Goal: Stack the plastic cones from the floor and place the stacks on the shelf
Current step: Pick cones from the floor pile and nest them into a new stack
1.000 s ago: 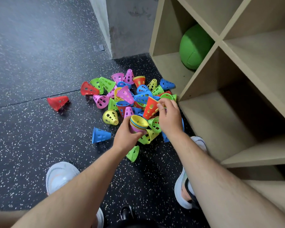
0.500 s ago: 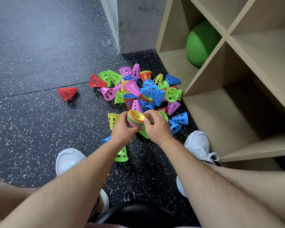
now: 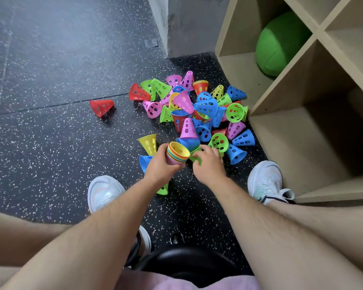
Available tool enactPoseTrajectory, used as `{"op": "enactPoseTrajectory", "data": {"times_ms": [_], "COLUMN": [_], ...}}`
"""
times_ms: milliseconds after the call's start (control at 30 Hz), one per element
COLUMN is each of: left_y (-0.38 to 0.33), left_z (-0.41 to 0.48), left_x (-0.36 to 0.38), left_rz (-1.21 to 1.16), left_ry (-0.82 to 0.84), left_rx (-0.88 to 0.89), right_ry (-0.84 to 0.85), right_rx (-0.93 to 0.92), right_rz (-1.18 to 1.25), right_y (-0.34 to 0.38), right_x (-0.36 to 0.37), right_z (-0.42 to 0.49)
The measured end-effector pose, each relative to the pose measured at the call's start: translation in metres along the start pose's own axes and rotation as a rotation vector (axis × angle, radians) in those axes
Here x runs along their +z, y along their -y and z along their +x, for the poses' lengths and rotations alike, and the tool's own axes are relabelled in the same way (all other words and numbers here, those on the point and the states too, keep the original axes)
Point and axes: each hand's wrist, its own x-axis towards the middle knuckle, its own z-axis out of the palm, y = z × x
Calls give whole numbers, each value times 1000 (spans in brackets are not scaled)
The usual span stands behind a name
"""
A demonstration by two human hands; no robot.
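Note:
A heap of perforated plastic cones (image 3: 199, 110) in pink, green, blue, yellow and red lies on the dark speckled floor beside a wooden shelf (image 3: 285, 95). My left hand (image 3: 161, 166) grips a nested stack of cones (image 3: 177, 152), open mouths up and tilted right, a yellow one innermost. Just right of the stack my right hand (image 3: 209, 164) curls its fingers round a green cone (image 3: 195, 158) at the heap's near edge. A single red cone (image 3: 102, 107) lies apart to the left.
A green ball (image 3: 279, 42) sits in the shelf's far lower compartment; the near compartment floor (image 3: 298, 143) is bare. My white shoes (image 3: 105, 191) (image 3: 266, 181) flank the hands. A black stool seat (image 3: 187, 262) is under me. A grey wall corner (image 3: 189, 24) stands behind the heap.
The orange cone my right hand held a second ago now sits in the stack. My right hand has moved down to a green cone. The view has drifted, shifting the heap rightward.

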Motion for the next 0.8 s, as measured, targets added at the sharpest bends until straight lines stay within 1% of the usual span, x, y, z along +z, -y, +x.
{"op": "enactPoseTrajectory", "data": {"times_ms": [133, 233, 300, 367, 500, 667, 800], "left_y": [3, 6, 8, 10, 15, 9, 6], "left_z": [0, 1, 1, 1, 1, 1, -1], "left_x": [5, 6, 5, 3, 1, 2, 4], "left_rz": [11, 3, 1, 3, -14, -7, -15], "left_ry": [17, 23, 22, 22, 19, 10, -3], "left_rx": [14, 6, -4, -15, -44, -60, -56], "right_ry": [35, 62, 53, 21, -80, -284, -443], "right_rx": [-39, -84, -94, -89, -124, -37, -59], "right_rz": [-61, -225, -307, -306, -178, 168, 317], "right_y": [2, 3, 2, 0, -9, -10, 3], "right_x": [-1, 1, 4, 6, 5, -4, -8], "right_z": [11, 22, 28, 30, 26, 16, 13]}}
